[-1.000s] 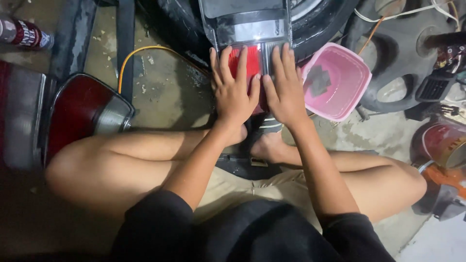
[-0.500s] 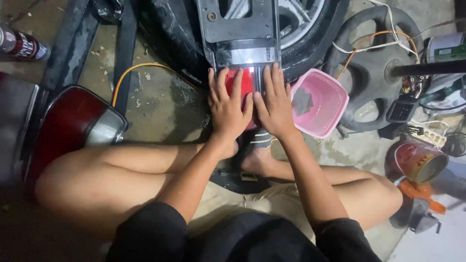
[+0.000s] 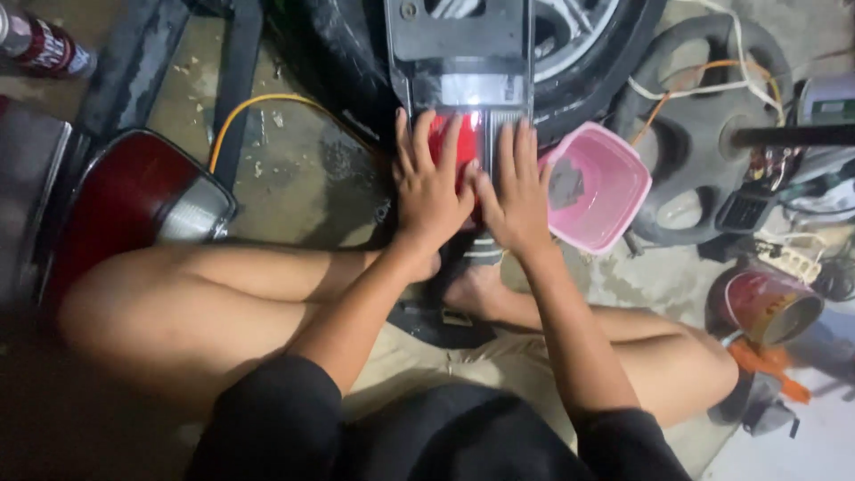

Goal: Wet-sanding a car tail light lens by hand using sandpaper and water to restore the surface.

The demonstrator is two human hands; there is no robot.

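The person is pressing the left hand (image 3: 431,189) and right hand (image 3: 517,198) flat, fingers spread, on a red tail lamp (image 3: 445,135), steadying it against the floor. Neither is gripping; a pink tub (image 3: 614,183) is sitting just beside the right.

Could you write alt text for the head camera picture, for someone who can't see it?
A seated person presses the left hand and right hand flat on a red tail lamp beside a tyre. A pink tub sits to the right.

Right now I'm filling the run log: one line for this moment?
left hand flat on red tail light | right hand flat beside it | pink tub at right
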